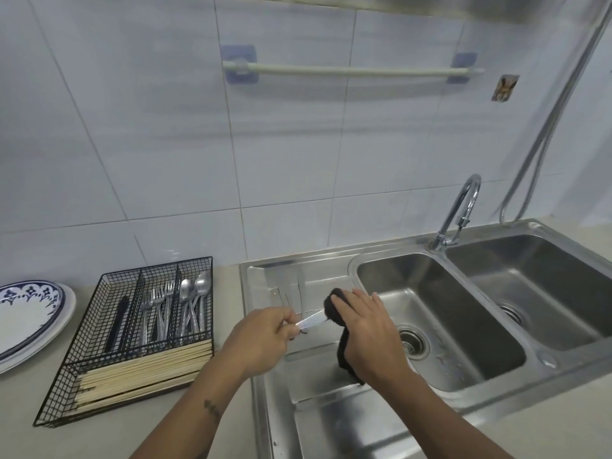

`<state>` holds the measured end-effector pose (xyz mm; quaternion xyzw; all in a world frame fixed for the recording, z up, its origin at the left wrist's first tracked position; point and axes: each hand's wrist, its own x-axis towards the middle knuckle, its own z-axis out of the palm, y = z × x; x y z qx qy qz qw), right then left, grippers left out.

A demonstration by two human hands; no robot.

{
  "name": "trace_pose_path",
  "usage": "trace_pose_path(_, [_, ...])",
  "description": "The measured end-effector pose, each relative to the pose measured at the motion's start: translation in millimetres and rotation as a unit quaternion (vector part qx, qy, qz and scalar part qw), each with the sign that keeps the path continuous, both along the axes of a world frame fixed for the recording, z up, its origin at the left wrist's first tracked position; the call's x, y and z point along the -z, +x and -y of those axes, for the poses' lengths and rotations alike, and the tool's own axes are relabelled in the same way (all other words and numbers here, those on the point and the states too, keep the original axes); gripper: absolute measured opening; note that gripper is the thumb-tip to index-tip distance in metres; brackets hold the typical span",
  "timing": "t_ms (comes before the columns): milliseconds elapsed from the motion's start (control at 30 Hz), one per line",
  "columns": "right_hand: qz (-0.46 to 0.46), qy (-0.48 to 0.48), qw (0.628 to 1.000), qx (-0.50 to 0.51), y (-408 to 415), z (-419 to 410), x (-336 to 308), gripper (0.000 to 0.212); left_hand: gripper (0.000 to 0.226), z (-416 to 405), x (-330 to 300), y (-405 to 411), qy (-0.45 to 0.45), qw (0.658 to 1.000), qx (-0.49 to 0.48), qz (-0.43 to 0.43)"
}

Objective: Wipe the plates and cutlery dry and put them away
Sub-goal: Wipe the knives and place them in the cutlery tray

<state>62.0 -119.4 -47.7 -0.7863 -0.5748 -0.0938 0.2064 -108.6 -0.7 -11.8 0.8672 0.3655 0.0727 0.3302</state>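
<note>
My left hand (261,336) pinches a steel knife (311,321) by one end, above the sink's drainboard (318,412). My right hand (367,329) grips a dark cloth (334,311) wrapped around the knife's other end; the cloth's tail hangs below the hand. More knives (291,293) lie on the drainboard behind. A black wire cutlery tray (129,339) on the counter to the left holds forks (159,309), spoons (195,303), a dark-handled item and chopsticks (142,372). Blue-and-white plates (26,319) are stacked at far left.
A double steel sink (463,313) lies to the right, with a curved tap (460,210) behind it. A towel rail (351,71) is fixed to the tiled wall. A metal hose (559,104) hangs at the far right.
</note>
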Motion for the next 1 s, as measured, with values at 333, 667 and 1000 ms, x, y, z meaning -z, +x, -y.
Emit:
trace_pose_path(333, [-0.079, 0.035, 0.996, 0.024, -10, -16, -21, 0.066, 0.005, -11, 13, 14, -0.174, 0.951, -0.223, 0.126])
trace_pose_path(667, [-0.045, 0.028, 0.999, 0.001, -31, -38, -11, 0.070, 0.014, -12, -6, 43, -0.389, 0.797, -0.322, 0.331])
trace_pose_path(1000, [-0.050, 0.032, 0.997, -0.040, -20, -32, 14, 0.068, 0.013, -15, -10, 26, -0.448, 0.739, -0.322, 0.387])
